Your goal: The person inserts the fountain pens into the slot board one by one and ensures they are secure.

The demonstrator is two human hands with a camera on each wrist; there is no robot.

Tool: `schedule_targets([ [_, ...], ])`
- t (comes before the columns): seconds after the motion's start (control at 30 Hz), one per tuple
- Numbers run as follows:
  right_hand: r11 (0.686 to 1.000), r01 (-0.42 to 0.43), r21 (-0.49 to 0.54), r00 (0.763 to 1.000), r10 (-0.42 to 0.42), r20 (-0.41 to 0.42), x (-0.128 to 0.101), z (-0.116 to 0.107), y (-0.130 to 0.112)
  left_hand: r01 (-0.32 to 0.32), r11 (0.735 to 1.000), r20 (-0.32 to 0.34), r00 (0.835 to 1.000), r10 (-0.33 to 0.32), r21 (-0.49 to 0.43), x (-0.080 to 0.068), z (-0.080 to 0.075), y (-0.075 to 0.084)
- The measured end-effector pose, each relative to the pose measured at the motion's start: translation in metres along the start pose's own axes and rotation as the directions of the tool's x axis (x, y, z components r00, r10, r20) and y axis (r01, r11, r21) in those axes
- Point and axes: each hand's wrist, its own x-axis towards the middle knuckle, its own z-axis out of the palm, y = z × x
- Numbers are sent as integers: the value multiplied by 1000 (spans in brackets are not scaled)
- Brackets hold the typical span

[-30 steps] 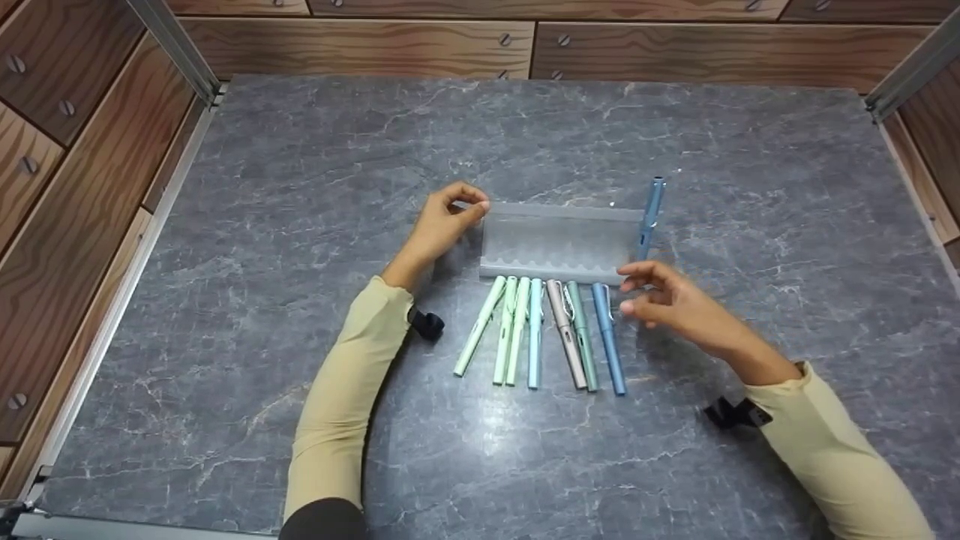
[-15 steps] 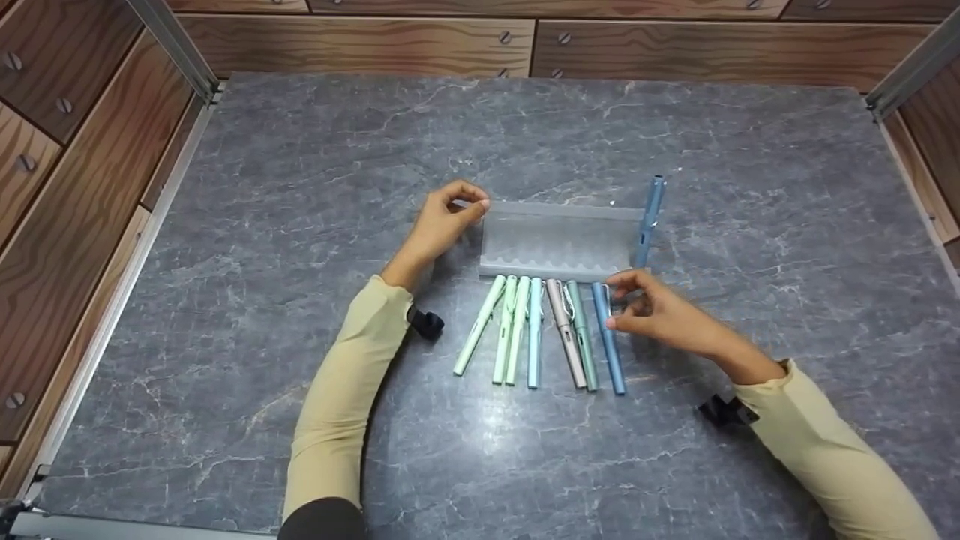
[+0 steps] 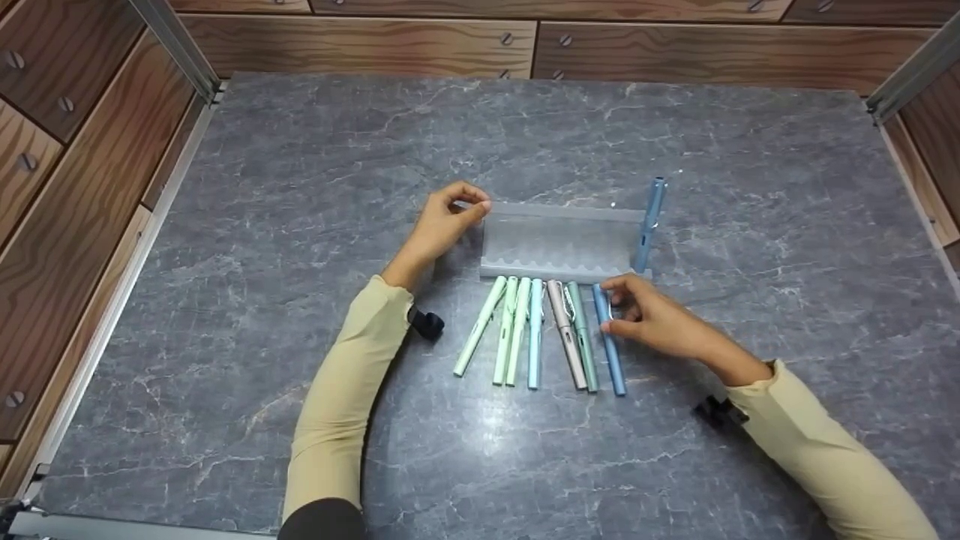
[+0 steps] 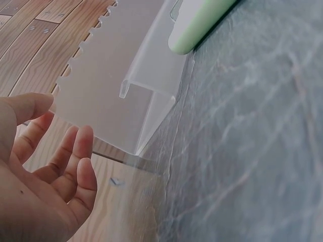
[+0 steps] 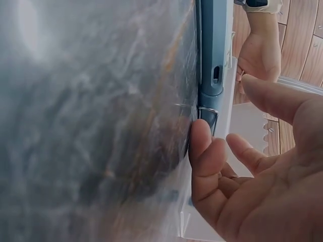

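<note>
Right hand (image 3: 645, 319) at the blue pen (image 3: 609, 341), left hand (image 3: 442, 221) steadying the rack (image 3: 559, 240).

Right fingers half-curled, touching the pen near frame centre, grip not closed; left fingertips pinch the rack's left end. A slip may roll it into neighbouring pens (image 3: 525, 330).

The right hand (image 5: 252, 176) is touching a fingertip (image 5: 200, 132) to the blue pen's (image 5: 213, 50) clip end, lying on the grey surface (image 5: 91, 121).

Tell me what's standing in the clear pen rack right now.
One blue pen stands in the clear rack, at its right end. The other slots look empty. Seven pens lie on the table in front; the right hand touches the blue one.
</note>
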Motion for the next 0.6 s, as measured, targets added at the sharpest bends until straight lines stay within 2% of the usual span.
schedule_targets([
  [0.43, 998, 24, -61, 1000, -25, -19, 4, 2, 3, -11, 1000, -7, 1000, 11, 12, 0, 0, 2],
  [0.6, 994, 4, -111, 999, -8, -35, 5, 4, 1, -13, 1000, -6, 1000, 13, 14, 0, 0, 1],
])
